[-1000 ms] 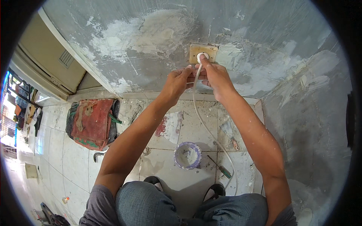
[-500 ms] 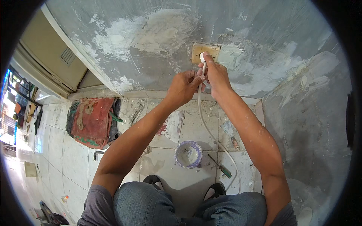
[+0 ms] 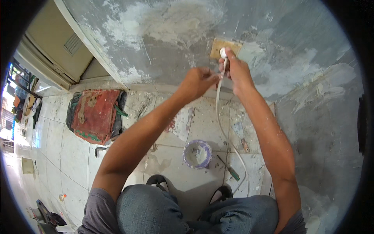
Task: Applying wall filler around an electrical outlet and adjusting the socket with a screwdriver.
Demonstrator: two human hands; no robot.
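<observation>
- Up at twelve o'clock, the right hand (image 3: 237, 72) grips a white plastic plug (image 3: 223, 52) at the tan wall socket plate (image 3: 225, 47).
- Left hand (image 3: 196, 82) pinches the thin white cable (image 3: 219, 105) just below.
- Purple-rimmed round tub (image 3: 197, 154) sits on the tiled floor (image 3: 78, 156) at six o'clock.

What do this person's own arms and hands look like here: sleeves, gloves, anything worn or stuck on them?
Both forearms come in bare from the lower edge, with no gloves, watch or rings that can be made out. The left hand and right hand are bare too. Short grey sleeves end at the upper arms. Pale dust or plaster specks show along the right forearm.
</observation>
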